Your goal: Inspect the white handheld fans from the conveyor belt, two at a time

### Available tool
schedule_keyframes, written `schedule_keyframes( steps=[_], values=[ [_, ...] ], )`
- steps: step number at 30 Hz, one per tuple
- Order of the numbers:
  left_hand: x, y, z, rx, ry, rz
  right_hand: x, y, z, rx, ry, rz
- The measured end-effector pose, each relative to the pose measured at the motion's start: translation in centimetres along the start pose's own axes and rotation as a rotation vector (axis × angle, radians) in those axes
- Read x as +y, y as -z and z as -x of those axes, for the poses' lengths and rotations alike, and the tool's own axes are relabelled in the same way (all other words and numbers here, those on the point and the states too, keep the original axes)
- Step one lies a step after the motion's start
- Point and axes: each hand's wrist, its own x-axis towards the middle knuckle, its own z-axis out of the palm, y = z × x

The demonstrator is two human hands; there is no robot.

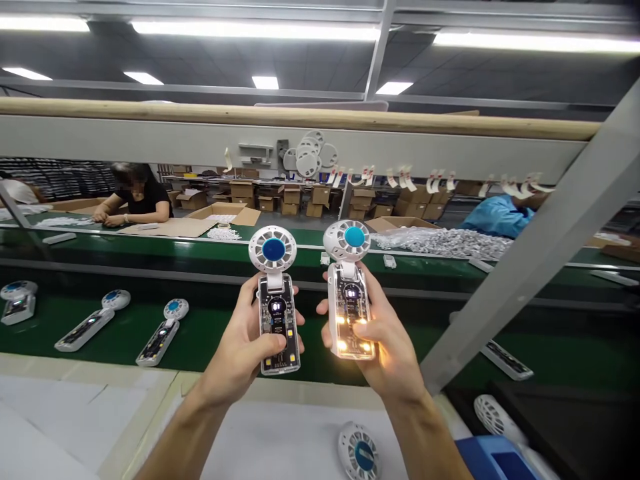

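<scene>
My left hand is wrapped round a handheld fan with a round white head, a blue centre and a clear-fronted handle over a dark circuit board. A small display glows on it, and the thumb presses the lower front. In my right hand is a second handheld fan of the same kind, its head turned slightly. Yellow-orange lights shine at the bottom of its handle, where my right thumb rests. Both are held upright side by side, apart. Below them another fan head lies on the white work surface.
Several fans, one of them a nearby fan, lie on the green conveyor belt. A slanted metal post stands at right, near a blue holder. Across the line, people sit by cardboard boxes and a heap of white parts.
</scene>
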Motion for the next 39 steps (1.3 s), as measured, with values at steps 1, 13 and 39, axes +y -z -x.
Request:
schedule_keyframes(
  steps=[1,13,39],
  values=[
    [-0.1,0.0,0.0,-0.005,0.000,0.000,0.0,0.1,0.0,-0.005,-0.005,0.006],
    [0.1,-0.2,0.4,-0.056,0.006,-0.033,0.1,-0.2,0.2,0.018,0.052,0.102],
    [-1.6,-0.6,-0.2,-0.177,0.009,0.144,-0.4,-0.8,0.2,0.063,-0.006,0.113]
  ],
)
